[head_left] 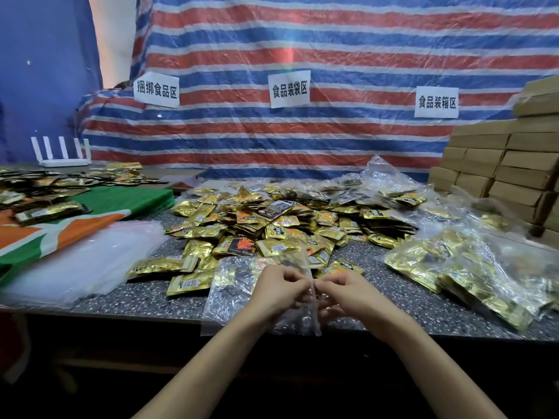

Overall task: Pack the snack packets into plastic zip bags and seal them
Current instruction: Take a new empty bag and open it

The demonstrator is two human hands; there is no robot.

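Note:
A clear plastic zip bag [233, 285] with gold and black snack packets inside lies at the table's front edge. My left hand [276, 290] and my right hand [344, 293] meet at its open end, and both pinch the thin plastic strip that stands up between them. Behind the bag spreads a big loose heap of gold snack packets [272, 219]. A stack of empty clear zip bags [81, 264] lies flat to the left.
Filled, sealed zip bags [472, 267] pile up at the right. Brown cardboard boxes [508, 164] are stacked at the far right. A green, orange and white cloth [60, 228] with more packets covers the left. A white router [63, 152] stands at the back left. The speckled table edge [151, 309] runs along the front.

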